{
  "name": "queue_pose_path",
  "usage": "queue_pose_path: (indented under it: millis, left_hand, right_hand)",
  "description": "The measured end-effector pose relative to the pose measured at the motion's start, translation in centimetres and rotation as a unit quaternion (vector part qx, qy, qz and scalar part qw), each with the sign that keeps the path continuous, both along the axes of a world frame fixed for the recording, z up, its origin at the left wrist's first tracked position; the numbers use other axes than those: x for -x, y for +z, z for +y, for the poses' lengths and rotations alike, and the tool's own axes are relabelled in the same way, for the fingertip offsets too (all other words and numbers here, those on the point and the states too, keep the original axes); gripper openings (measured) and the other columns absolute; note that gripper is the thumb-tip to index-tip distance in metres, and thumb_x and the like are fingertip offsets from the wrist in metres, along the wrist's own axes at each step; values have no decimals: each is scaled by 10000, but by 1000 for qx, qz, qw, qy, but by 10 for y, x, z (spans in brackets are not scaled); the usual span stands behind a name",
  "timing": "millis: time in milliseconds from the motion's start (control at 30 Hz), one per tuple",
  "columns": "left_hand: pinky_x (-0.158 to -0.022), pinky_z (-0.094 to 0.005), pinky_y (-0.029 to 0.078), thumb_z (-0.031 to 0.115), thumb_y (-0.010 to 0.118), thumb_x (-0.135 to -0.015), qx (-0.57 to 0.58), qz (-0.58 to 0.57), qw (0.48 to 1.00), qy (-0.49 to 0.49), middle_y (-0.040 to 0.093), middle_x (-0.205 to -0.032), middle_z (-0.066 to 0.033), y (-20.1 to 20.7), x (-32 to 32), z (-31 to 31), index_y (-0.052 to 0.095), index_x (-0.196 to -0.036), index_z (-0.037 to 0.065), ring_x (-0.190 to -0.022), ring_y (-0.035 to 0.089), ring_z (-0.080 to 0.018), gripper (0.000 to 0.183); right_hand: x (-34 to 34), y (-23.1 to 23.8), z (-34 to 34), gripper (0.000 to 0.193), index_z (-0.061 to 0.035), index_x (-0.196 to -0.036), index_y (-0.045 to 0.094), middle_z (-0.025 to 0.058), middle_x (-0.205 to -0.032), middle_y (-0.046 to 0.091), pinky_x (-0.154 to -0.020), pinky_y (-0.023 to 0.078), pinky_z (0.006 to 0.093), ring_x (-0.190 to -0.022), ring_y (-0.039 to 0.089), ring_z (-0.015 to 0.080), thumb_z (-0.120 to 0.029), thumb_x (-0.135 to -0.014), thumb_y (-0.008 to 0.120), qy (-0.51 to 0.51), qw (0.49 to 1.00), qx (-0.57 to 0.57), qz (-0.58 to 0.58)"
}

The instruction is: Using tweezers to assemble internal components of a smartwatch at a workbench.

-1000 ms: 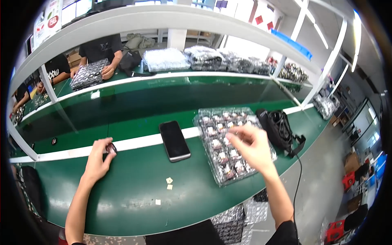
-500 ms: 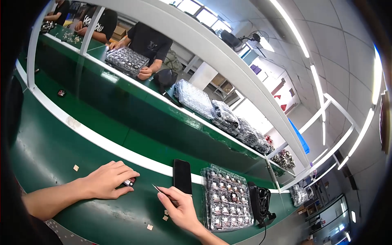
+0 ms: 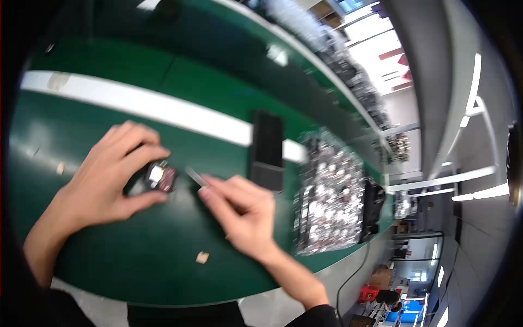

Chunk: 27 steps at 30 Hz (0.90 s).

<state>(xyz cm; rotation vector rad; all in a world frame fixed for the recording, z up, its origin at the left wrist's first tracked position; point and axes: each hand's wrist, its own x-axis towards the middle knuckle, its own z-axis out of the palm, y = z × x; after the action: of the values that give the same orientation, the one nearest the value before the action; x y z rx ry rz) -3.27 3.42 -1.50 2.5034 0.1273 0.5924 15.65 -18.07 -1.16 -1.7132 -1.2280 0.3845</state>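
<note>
A small black module (image 3: 161, 176) with a bright, shiny face and a reddish part sits between the thumb and fingers of my left hand (image 3: 111, 177). Those fingers curl round its side, just over the green tabletop. My right hand (image 3: 239, 212) pinches a thin, pointed metal tool (image 3: 194, 175), blurred by motion. Its tip points at the module, with a small gap between them. Below my right hand lies a small beige square piece (image 3: 202, 256). Another beige piece (image 3: 60, 168) rests left of my left hand.
A black phone-like slab (image 3: 267, 144) lies across the white strip (image 3: 136, 101) beyond my right hand. Right of it is a clear plastic tray (image 3: 329, 201) of small parts, blurred. A black corded item (image 3: 373, 201) sits beside the tray. Clear-wrapped stacks (image 3: 348, 71) line the far ledge.
My view has tipped down and closer to the table, so the person opposite is out of sight. The module shows more fully in my left hand. The tool is still in my right hand.
</note>
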Motion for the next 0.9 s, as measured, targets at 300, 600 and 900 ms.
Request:
queue_pose_path:
  millis: [300,600,900]
  left_hand:
    - [-1013,-429,471,233,966,-781,-4,29,998,-54,654,-1206,-83,-10,-8,11,764,-1294,73,-1117,616,-300,574]
    - [-942,-375,446,278,976,-769,91,97,988,-71,733,-1101,-38,-2,-1,-1,791,-1285,85,-981,663,-233,581]
    - [-865,-352,430,294,1004,-702,65,53,993,-88,754,-979,-52,-10,-3,1,835,-1208,53,-896,668,-221,586]
  right_hand:
    - [-4,-5,-6,228,24,-1177,856,-10,-767,643,-552,322,216,-631,482,9,15,-950,868,-11,999,13,43]
    - [5,-3,-8,205,39,-1095,854,8,-759,682,-513,307,211,-588,498,4,73,-894,867,20,999,-5,40]
    - [9,3,-1,165,65,-1054,841,36,-737,669,-570,366,232,-627,566,70,93,-892,824,37,997,50,-39]
